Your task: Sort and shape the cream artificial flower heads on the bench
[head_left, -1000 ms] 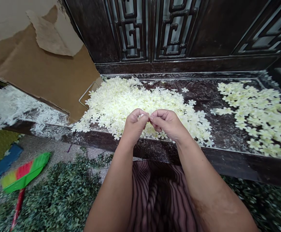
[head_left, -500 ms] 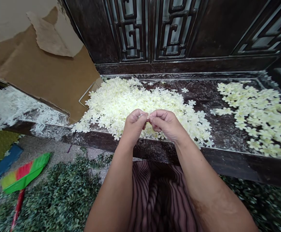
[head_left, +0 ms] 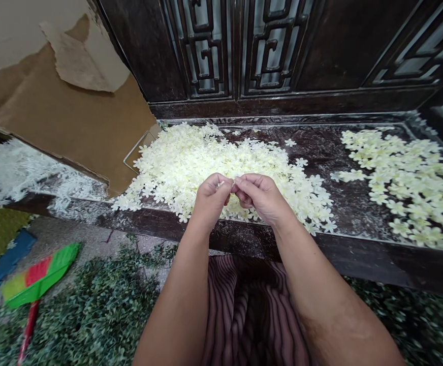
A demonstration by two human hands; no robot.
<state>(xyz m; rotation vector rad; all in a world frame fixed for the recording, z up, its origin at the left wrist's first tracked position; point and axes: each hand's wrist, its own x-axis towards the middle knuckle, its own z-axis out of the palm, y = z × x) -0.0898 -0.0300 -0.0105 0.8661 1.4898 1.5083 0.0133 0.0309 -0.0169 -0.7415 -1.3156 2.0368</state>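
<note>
My left hand (head_left: 214, 195) and my right hand (head_left: 257, 195) meet at the fingertips above the front edge of a large heap of pale yellow-white artificial flowers (head_left: 191, 157). Both are closed in a pinch, thumbs against forefingers. Something small and pale shows at the left fingertips, but the fingers hide most of it and I cannot make out what it is. The heap lies on a dark wooden bench seat (head_left: 320, 152). Farther right on the same seat is a second, looser group of the same flowers (head_left: 415, 188).
A torn cardboard sheet (head_left: 76, 117) leans at the left, beside a pile of thin white plastic stems (head_left: 19, 170). Behind the seat rises a carved lattice back (head_left: 275, 46). On the floor lie green artificial foliage (head_left: 92, 310) and a colourful broom (head_left: 40, 274).
My hands stay together in nearly the same spot. The fingertips have shifted slightly against each other, and the view has moved a little.
</note>
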